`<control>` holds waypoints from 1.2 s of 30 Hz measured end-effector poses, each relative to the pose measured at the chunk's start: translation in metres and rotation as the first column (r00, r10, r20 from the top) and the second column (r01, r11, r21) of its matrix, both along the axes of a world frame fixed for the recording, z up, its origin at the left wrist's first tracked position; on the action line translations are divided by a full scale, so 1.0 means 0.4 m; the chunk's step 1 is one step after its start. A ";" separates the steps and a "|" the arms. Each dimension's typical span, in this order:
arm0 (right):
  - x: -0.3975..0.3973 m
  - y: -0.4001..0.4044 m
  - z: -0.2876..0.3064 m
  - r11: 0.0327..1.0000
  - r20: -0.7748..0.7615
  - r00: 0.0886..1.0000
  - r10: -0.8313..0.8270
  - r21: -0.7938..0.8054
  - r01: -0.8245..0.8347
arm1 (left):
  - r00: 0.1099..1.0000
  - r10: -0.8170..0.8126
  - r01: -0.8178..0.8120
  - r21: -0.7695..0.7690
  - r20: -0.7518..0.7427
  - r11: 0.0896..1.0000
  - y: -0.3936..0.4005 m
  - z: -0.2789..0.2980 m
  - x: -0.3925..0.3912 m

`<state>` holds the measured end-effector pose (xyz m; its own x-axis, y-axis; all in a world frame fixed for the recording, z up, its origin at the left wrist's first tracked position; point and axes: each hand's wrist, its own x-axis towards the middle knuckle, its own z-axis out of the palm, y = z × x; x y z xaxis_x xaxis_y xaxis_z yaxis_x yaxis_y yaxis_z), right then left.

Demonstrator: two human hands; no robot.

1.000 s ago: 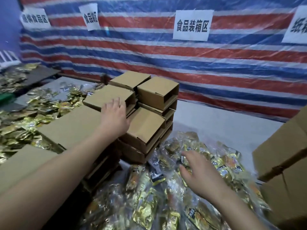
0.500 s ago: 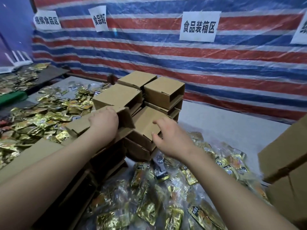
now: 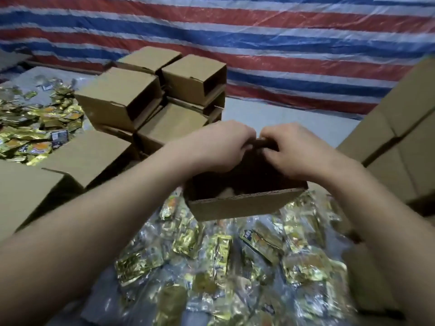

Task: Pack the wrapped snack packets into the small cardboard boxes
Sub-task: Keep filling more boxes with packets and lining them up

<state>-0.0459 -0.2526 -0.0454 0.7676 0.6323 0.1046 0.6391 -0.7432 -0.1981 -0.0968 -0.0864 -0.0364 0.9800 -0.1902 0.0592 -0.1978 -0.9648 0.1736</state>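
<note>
A small open cardboard box [image 3: 237, 205] hangs in front of me above a heap of gold and clear wrapped snack packets [image 3: 226, 262]. My left hand [image 3: 219, 147] grips the box's far rim on the left, fingers curled over the edge. Beside it, my right hand [image 3: 296, 151] grips the same rim on the right. The box's open side faces me and its inside is dark; something pale shows at the bottom.
A stack of small cardboard boxes [image 3: 150, 95] stands behind the held box at the left. More gold packets [image 3: 33, 128] lie spread at the far left. Large cardboard cartons [image 3: 400, 142] rise at the right. A striped tarp [image 3: 259, 43] hangs behind.
My left hand took a box off the stack and brought it over the packets. My right hand left the packet heap and joined it on the box's rim. The camera tilted down.
</note>
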 end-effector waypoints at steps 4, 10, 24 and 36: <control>-0.062 -0.183 -0.180 0.976 -0.141 0.967 -0.213 -0.078 0.203 | 0.987 -0.135 0.134 -0.018 -0.087 0.991 -0.098 -0.218 -0.003; -0.193 -0.351 -0.470 0.895 -0.302 0.843 -0.446 -0.181 0.408 | 0.916 -0.196 0.147 -0.162 -0.350 0.976 -0.193 -0.522 -0.062; -0.315 -0.405 -0.675 0.869 -0.300 0.816 -0.494 -0.194 0.455 | 0.887 -0.201 0.011 -0.417 -0.415 0.909 -0.224 -0.744 -0.124; -0.296 -0.316 -0.637 0.920 -0.228 0.892 -0.390 -0.130 0.369 | 0.739 0.493 -0.467 0.177 -0.459 0.866 -0.052 -0.836 -0.190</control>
